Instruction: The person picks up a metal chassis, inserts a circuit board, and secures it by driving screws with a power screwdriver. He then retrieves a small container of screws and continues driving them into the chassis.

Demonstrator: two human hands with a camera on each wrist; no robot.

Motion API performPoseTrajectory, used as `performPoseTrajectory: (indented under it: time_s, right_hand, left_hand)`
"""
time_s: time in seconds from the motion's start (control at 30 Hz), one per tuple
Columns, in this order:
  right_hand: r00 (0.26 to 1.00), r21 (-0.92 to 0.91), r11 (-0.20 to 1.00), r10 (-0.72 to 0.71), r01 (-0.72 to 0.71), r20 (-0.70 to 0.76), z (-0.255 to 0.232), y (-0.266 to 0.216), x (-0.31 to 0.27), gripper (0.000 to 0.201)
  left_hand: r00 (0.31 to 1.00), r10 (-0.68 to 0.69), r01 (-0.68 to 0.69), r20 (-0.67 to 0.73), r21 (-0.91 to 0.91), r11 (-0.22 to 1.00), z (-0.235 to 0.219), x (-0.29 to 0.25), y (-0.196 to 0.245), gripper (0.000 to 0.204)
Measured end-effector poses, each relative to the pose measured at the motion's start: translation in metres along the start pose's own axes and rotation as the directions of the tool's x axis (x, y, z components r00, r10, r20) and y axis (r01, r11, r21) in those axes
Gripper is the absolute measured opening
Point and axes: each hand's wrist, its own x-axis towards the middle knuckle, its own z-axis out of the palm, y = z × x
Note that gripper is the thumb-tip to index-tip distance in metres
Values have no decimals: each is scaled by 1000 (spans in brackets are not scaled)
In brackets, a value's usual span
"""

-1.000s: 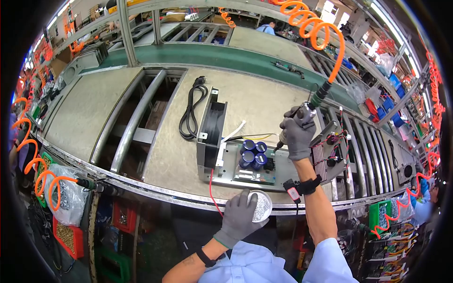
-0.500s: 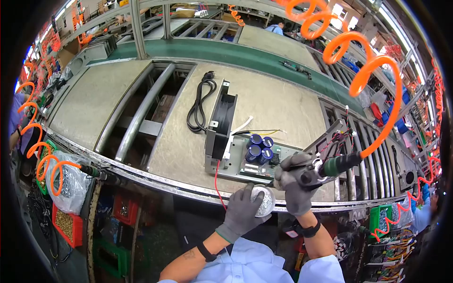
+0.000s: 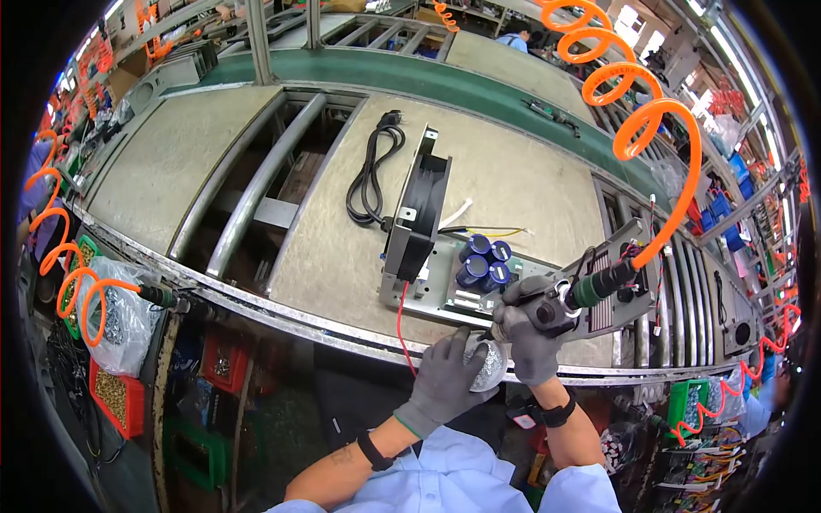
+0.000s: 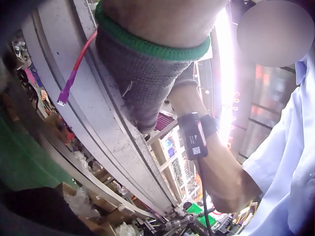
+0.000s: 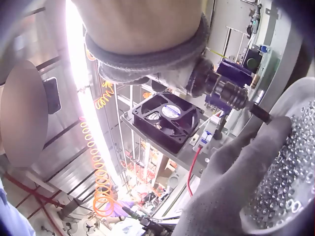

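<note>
My gloved left hand (image 3: 440,380) holds a white bowl (image 5: 253,219) of small shiny nuts (image 5: 280,172) at the bench's front edge. A pneumatic screwdriver (image 3: 560,309) on an orange coiled hose is gripped in my gloved right hand (image 3: 532,344). Its dark bit (image 5: 259,112) points down to the bowl's rim, right at a left fingertip. Just behind the hands lies a metal chassis (image 3: 434,299) with a black fan (image 5: 165,120) standing at its left end. Blue capacitors (image 3: 473,272) rise from the board in it. The left wrist view shows mostly the glove's back.
A black power cord (image 3: 366,184) lies on the bench board behind the fan. To the right, a finned metal panel with wires (image 3: 611,312) sits by the rollers (image 3: 684,299). A red wire (image 3: 402,329) hangs over the front edge. Red bins (image 3: 117,402) of hardware stand below left.
My right hand has brought the screwdriver from over the chassis back toward me, its bit now at the bowl. The left hand keeps holding the bowl. The head view has shifted slightly.
</note>
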Motion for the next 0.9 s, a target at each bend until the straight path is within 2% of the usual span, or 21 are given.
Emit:
performPoseTrajectory:
  time_s: [0.1, 0.23, 0.33, 0.37, 0.47, 0.5, 0.53, 0.6, 0.63, 0.67, 0.77, 0.8, 0.9]
  right_hand:
    - [1000, -76, 997, -23, 23, -4, 0, 4, 1, 27]
    - [999, 12, 1000, 16, -15, -33, 11, -5, -4, 26]
    - [1000, -28, 1000, -6, 5, -31, 4, 9, 2, 26]
    - [998, -33, 998, 48, -49, -35, 5, 5, 5, 28]
    - [994, 49, 997, 57, -53, -91, 7, 6, 14, 31]
    - [993, 148, 985, 101, -91, -61, 5, -1, 15, 36]
    - [995, 190, 981, -5, 23, -97, 23, -18, 19, 38]
    - [999, 285, 958, 32, -25, -19, 37, -48, 30, 40]
    - [995, 165, 984, -58, 71, -82, 41, -47, 34, 38]
    - [990, 152, 978, -138, 143, -43, 49, -59, 50, 37]
    - [967, 113, 961, -251, 254, -40, 66, -62, 84, 35]
    - [976, 151, 965, -210, 216, -54, 75, -65, 93, 33]
    - [916, -2, 922, -384, 386, -114, 85, -42, 132, 25]
  left_hand:
    - [1000, -2, 2, -9, 0, 1000, 1, -1, -1, 73]
    - [1000, 0, 0, -26, -18, 1000, 3, -2, -3, 72]
    - [1000, 3, -3, -19, -28, 1000, 1, -3, -3, 71]
    - [1000, 5, -6, -19, -34, 999, 1, -3, -3, 70]
    - [999, 13, -15, -36, -34, 999, 0, -2, -4, 69]
    - [999, 14, -15, -41, -32, 999, 0, -4, -4, 69]
    - [999, 7, -8, -38, -33, 999, 0, -4, -4, 68]
    - [1000, 7, -8, -28, -39, 999, -1, -3, -3, 68]
    - [1000, 4, -4, -14, -34, 999, -2, -2, -3, 67]
    - [1000, 0, 0, 0, -29, 1000, -4, -2, -2, 67]
    - [1000, 3, -3, -5, -34, 999, -5, -3, -2, 66]
    - [1000, 4, -5, -11, -40, 999, -4, -3, -3, 66]
    - [1000, -1, 0, -14, -53, 999, -3, -5, -2, 65]
